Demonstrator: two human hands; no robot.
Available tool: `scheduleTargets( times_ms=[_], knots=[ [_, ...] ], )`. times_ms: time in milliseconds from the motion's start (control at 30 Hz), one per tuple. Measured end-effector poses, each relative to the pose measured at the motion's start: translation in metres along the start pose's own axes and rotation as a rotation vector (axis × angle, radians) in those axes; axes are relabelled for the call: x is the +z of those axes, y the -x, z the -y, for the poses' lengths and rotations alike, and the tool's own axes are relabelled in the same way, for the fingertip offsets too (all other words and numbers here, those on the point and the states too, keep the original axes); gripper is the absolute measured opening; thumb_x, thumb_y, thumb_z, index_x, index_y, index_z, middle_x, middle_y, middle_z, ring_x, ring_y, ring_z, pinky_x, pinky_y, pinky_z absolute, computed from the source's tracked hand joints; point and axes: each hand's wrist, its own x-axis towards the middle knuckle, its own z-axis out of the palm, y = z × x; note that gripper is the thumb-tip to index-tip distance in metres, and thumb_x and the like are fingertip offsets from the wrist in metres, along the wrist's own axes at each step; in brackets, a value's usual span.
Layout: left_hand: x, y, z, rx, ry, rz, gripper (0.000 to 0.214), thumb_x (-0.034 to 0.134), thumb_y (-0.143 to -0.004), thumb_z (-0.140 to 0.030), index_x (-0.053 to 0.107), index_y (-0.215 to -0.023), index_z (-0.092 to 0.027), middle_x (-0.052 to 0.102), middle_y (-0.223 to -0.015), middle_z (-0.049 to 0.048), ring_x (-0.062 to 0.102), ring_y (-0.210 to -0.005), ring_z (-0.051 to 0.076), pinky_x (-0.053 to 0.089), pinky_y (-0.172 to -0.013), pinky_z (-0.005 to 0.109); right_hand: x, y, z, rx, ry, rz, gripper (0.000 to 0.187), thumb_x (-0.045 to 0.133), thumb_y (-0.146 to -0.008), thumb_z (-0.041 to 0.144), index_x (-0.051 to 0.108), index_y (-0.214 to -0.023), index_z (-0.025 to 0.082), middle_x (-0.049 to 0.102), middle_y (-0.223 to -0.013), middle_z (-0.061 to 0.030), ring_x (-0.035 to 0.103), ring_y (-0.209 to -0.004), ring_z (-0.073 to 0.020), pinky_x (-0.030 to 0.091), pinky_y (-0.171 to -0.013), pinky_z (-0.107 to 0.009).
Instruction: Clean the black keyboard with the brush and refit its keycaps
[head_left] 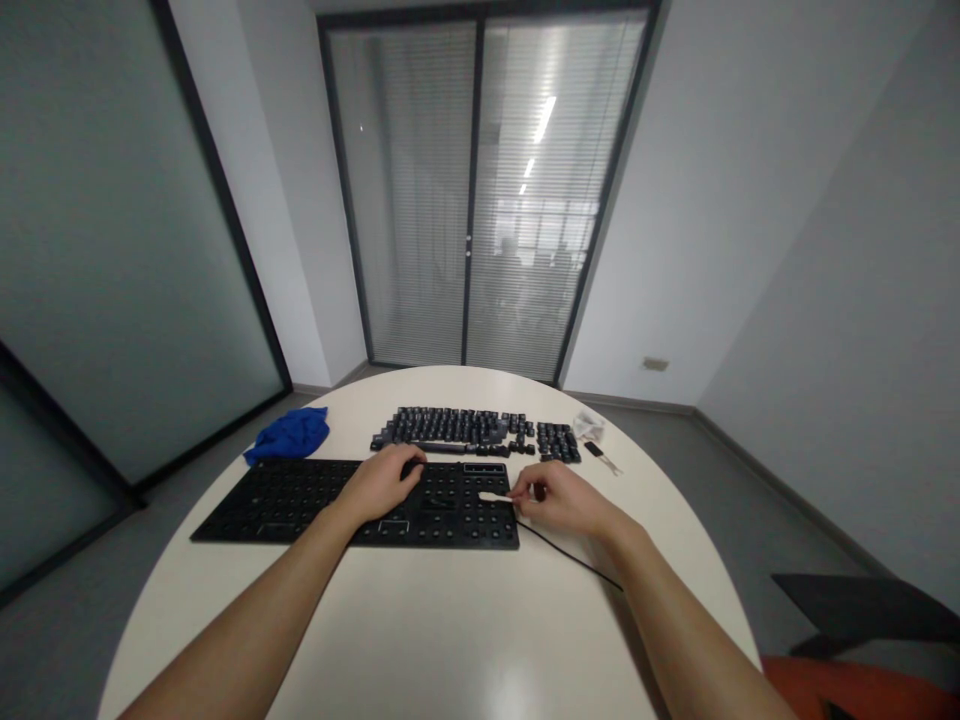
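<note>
A black keyboard (300, 500) with its keycaps off lies across the near half of the table. Resting on its upper middle is my left hand (384, 482), fingers apart and bent over the board, with nothing held. At the right end of the keyboard, my right hand (559, 495) pinches a slim white brush (493, 497). Its pale head points left over the number pad area, but I cannot tell whether it touches the board. The removed black keycaps (450, 425) are laid out in rows behind the keyboard.
A blue cloth (289, 434) lies crumpled at the left. On the right are a clear plastic bag (589, 426) and a keycap puller (602, 457) with a black handle. A black cable (566, 552) runs under my right forearm. An orange chair (847, 690) stands at lower right.
</note>
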Motion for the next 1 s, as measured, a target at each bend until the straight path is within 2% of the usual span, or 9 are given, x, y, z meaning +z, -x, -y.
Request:
scheduleTargets(
  times_ms=[200,467,1000],
  knots=[
    [0.0011,-0.0008,0.002,0.01,0.008,-0.001,0.02,0.048,-0.092,-0.031,0.066,-0.1,-0.024,0.07,-0.101,0.0039,0.062,-0.097,0.024,0.047,-0.087,0.035,-0.0046,-0.0004,-0.0012,0.015,0.015,-0.039,0.014,0.059,-0.074,0.017,0.073,-0.076,0.018,0.072,-0.075,-0.002,0.061,-0.068,-0.0159,0.04,-0.061,-0.024],
    [-0.0002,-0.0001,-0.0007,-0.006,0.01,-0.003,0.021,0.049,-0.091,-0.032,0.066,-0.101,-0.024,0.07,-0.102,0.0045,0.062,-0.097,0.024,0.048,-0.087,0.036,-0.0078,-0.0011,-0.0056,0.044,0.027,-0.074,0.02,0.06,-0.079,0.02,0.077,-0.089,0.018,0.074,-0.083,-0.0044,0.062,-0.071,-0.017,0.041,-0.063,-0.025],
    [0.0011,-0.0001,0.0008,-0.009,-0.006,-0.002,0.021,0.049,-0.092,-0.032,0.066,-0.102,-0.025,0.069,-0.101,0.0043,0.062,-0.097,0.024,0.047,-0.088,0.035,-0.0035,-0.0003,-0.0074,0.004,-0.013,-0.012,0.015,0.06,-0.075,0.019,0.075,-0.079,0.019,0.073,-0.076,-0.0023,0.062,-0.069,-0.0166,0.041,-0.062,-0.025]
  ],
)
